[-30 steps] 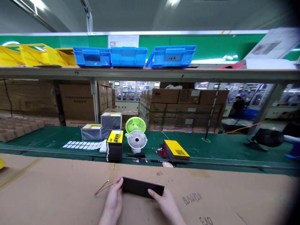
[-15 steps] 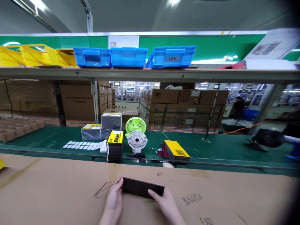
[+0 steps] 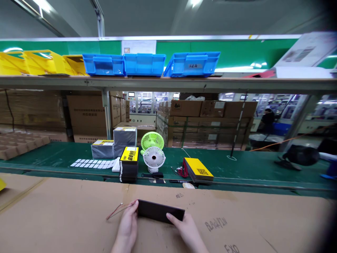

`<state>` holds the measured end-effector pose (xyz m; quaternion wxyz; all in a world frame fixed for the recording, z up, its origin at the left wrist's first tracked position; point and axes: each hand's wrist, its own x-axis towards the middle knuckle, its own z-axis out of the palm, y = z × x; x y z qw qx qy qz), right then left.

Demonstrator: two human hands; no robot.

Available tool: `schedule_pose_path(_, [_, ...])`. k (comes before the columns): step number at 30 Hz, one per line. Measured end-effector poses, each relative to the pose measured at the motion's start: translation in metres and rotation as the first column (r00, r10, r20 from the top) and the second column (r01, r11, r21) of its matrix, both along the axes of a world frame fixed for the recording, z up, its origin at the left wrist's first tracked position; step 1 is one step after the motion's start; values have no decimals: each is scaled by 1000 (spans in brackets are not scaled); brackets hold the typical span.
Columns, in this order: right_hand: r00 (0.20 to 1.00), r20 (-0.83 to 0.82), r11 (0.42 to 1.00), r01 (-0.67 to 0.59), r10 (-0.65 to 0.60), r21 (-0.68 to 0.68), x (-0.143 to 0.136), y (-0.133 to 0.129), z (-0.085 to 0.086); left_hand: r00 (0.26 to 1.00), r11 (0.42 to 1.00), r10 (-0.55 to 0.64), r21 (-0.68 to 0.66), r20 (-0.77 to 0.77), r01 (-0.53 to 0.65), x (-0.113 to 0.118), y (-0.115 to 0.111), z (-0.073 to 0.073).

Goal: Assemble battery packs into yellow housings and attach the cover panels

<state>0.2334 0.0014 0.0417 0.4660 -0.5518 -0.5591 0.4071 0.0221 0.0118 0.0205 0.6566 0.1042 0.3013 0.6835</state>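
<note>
Between my two hands is a flat black rectangular panel [image 3: 155, 211], tilted so its dark face shows, held over the cardboard sheet [image 3: 79, 211]. My left hand [image 3: 129, 219] is closed on the panel's left end, thumb at the upper corner. Thin red and dark wires [image 3: 114, 212] with a small connector trail out to the left of that hand. My right hand [image 3: 184, 226] grips the right end, its thumb lying across the black face. The fingers behind the panel are hidden.
Beyond the cardboard, a green bench carries a stack of yellow-topped panels [image 3: 199, 168], another yellow-labelled stack [image 3: 129, 165], a white fan [image 3: 154, 158], a green fan [image 3: 152, 140] and white stickers [image 3: 92, 163]. Blue bins [image 3: 144, 65] line the shelf above. A black fan [image 3: 300, 155] stands at right.
</note>
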Motion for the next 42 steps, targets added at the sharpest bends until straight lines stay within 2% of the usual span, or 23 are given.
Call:
schedule_pose_path(12, [998, -12, 998, 62, -62, 4, -1, 0, 0, 1000, 1000, 9, 0, 3, -9, 0, -1, 5])
schedule_pose_path(18, [1000, -5, 1000, 22, -22, 15, 0, 1, -1, 1000, 1000, 6, -7, 4, -6, 0, -1, 3])
schedule_pose_path(27, [999, -10, 999, 53, -53, -2, 1, 1, -1, 1000, 1000, -3, 2, -1, 3, 1, -2, 3])
schedule_pose_path(42, [1000, 8, 1000, 12, -12, 3, 0, 0, 0, 1000, 1000, 7, -3, -13, -7, 0, -2, 5])
